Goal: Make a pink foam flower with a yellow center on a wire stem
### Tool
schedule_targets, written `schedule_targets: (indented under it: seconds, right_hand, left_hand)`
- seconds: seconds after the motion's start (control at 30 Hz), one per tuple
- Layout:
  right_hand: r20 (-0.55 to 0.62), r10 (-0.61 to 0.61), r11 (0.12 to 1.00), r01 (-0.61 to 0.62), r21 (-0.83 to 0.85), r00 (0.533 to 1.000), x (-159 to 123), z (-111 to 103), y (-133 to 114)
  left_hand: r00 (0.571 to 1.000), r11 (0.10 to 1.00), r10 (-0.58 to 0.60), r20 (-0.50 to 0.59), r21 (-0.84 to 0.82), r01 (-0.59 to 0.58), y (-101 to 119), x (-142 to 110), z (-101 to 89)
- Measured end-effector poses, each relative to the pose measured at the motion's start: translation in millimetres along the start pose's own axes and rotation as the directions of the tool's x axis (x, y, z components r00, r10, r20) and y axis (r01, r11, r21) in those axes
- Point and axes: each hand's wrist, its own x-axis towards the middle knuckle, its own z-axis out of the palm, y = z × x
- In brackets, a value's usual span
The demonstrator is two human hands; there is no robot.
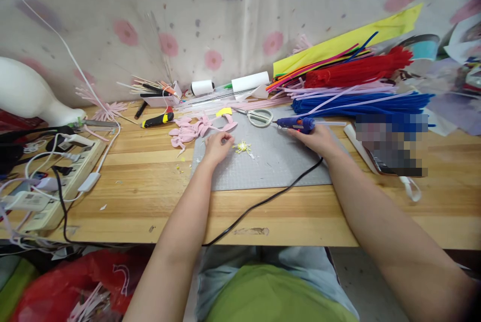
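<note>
My right hand (314, 137) is wrapped round a blue hot glue gun (296, 124), whose nozzle points left and whose small red light is lit. A black cord (259, 204) runs from it toward the table's front edge. My left hand (218, 147) has its thumb and fingertips pinched together over the grey cutting mat (270, 174); what they hold, if anything, is too small to make out. Just right of those fingertips lies a tuft of yellow and white strips (243, 147). Pink fuzzy petal-shaped pieces (188, 129) lie behind my left hand. Scissors (260, 117) rest between my hands.
Bundles of blue (361, 104) and red pipe cleaners (356, 69) lie at the back right, near a phone (391, 149). A yellow-black utility knife (158, 119) is back left. A power strip (69, 182) with tangled cables and a white mannequin form (30, 91) occupy the left.
</note>
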Motion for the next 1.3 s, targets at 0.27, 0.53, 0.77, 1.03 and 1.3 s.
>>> schedule_targets:
  seconds: [0.27,0.53,0.77,1.03,1.3]
  right_hand:
    - [-0.003,0.076,0.989,-0.076,-0.128,0.997,3.0,-1.6,-0.4]
    - [0.166,0.066,0.901,0.013,-0.434,0.984,4.6,-25.7,-5.4]
    - [0.427,0.119,0.739,0.207,-0.640,0.896,-1.8,-52.0,-13.4]
    - [0.619,0.090,0.819,0.296,-0.491,0.780,-19.5,-48.8,-48.4]
    - [0.514,-0.255,0.949,0.313,-0.028,0.819,-18.9,31.0,-88.7]
  left_hand:
    - [0.985,0.981,0.125,0.121,0.135,-0.141,-5.9,-2.7,-4.4]
    - [0.978,0.984,0.179,0.108,-0.012,-0.178,-9.9,1.1,-2.5]
    - [0.985,0.981,0.165,0.056,-0.114,-0.158,-10.5,2.6,6.3]
    - [0.995,0.993,0.101,0.000,-0.053,-0.101,-5.6,1.8,9.6]
    - [0.996,0.992,0.092,0.008,-0.085,-0.091,-9.7,3.0,10.5]
